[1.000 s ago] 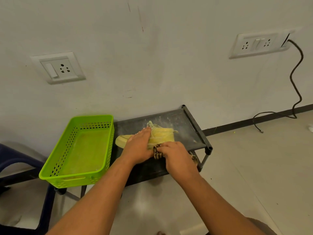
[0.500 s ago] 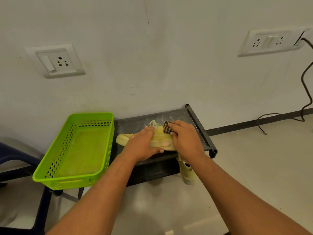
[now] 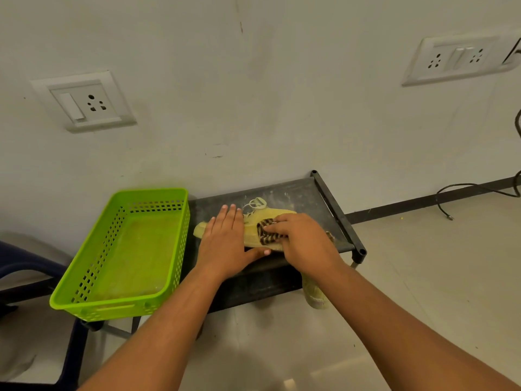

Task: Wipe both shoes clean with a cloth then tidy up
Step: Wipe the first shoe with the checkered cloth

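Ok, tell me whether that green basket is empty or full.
Empty: the basket shows only its bare green floor, with nothing lying inside.

Pale scuffed wall [image 3: 267, 108], left socket [image 3: 84, 101], right socket [image 3: 456, 59], dark skirting [image 3: 408, 206], beige tiled floor [image 3: 437, 277], low black rack [image 3: 335, 213], blue chair [image 3: 25, 266]

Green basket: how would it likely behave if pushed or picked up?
The basket looks like thin perforated plastic and holds nothing visible, so it is probably light and a little flexible. Its smooth, flat base would likely slide easily when pushed. What it rests on is mostly hidden, so its steadiness is hard to judge.
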